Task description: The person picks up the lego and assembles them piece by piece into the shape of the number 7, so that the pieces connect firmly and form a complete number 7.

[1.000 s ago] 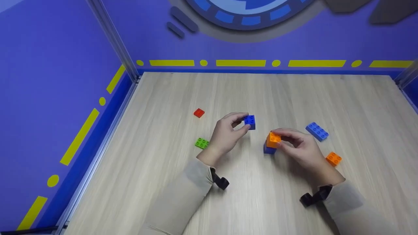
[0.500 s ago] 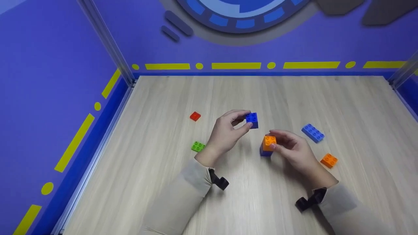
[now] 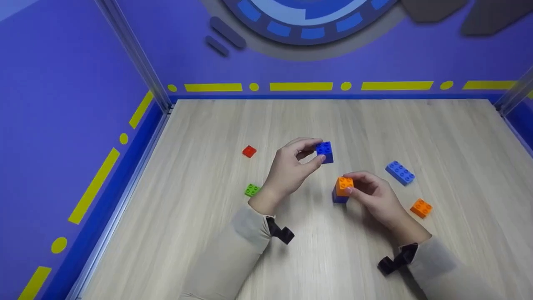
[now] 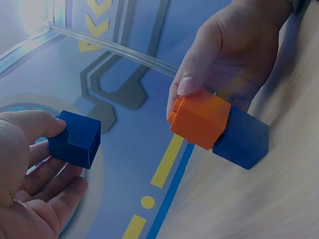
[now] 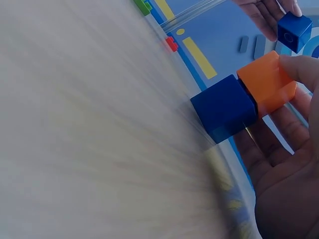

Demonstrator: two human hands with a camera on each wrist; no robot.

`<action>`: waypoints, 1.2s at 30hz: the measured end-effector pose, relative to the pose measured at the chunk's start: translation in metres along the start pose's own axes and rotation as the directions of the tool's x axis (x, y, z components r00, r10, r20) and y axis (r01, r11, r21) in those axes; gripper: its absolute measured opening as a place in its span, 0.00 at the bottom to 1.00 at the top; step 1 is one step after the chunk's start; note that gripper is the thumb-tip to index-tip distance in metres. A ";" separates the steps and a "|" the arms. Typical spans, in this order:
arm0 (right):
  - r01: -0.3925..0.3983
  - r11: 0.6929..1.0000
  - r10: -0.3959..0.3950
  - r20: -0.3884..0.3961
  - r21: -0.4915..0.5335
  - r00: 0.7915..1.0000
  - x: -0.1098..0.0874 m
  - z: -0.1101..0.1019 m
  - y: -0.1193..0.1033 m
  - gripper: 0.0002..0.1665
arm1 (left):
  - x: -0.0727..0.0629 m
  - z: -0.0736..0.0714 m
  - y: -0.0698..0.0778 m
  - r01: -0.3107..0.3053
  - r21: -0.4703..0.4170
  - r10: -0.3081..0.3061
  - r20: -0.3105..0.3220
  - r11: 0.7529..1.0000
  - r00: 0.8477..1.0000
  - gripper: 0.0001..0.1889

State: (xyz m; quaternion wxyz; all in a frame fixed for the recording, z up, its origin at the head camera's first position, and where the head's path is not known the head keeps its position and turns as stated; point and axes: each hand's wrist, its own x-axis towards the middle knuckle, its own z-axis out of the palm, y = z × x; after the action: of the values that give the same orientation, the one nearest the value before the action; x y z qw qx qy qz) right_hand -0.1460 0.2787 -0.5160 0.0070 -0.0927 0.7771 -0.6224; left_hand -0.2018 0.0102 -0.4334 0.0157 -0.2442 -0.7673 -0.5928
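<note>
Here, stacked orange brick [image 5: 264,82] between fingers [image 5: 290,128].

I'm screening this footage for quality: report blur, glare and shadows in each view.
Head: soft shadow below the right hand; left wrist: bright glare in the top-left corner, tabletop smeared; right wrist: tabletop streaked by blur, the held orange block much clearer.

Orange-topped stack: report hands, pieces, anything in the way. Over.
Left hand pinching blue block, held up. Right hand gripping orange block atop second blue block. Held pieces apart, nothing seen between.
</note>
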 end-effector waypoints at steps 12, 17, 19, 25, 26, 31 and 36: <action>0.007 1.000 -0.007 0.032 0.000 0.999 -0.003 -0.003 0.004 0.20 | -0.003 0.008 0.004 -0.011 0.002 0.011 0.025 1.000 1.000 0.22; 0.011 1.000 -0.011 0.031 -0.005 0.999 -0.002 -0.003 0.005 0.20 | -0.002 0.010 0.004 -0.018 -0.003 0.018 0.030 1.000 0.999 0.22; 0.009 1.000 -0.009 0.026 -0.009 1.000 -0.001 -0.002 0.004 0.19 | -0.002 0.011 0.004 -0.018 -0.002 0.018 0.034 1.000 0.999 0.22; 0.020 1.000 -0.020 0.024 -0.004 1.000 0.002 0.001 0.002 0.19 | -0.002 0.012 0.001 -0.013 0.011 0.013 0.057 1.000 0.998 0.22; 0.022 1.000 -0.022 0.025 -0.003 0.999 0.002 0.002 0.002 0.19 | -0.002 0.013 0.001 -0.014 0.011 0.013 0.061 1.000 0.998 0.22; 0.024 1.000 -0.024 0.025 -0.010 0.999 0.002 0.001 0.001 0.18 | -0.002 0.016 -0.002 -0.013 0.006 0.012 0.070 1.000 0.997 0.22; 0.023 0.999 -0.022 0.037 -0.023 0.999 0.001 -0.002 0.001 0.18 | -0.003 0.020 -0.004 -0.008 -0.009 0.008 0.071 1.000 0.997 0.22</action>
State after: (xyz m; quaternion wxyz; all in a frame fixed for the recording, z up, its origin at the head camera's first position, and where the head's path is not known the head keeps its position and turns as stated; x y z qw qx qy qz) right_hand -0.1470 0.2806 -0.5164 0.0133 -0.1130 0.7831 -0.6114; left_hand -0.1955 0.0267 -0.4437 -0.0104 -0.2683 -0.7638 -0.5869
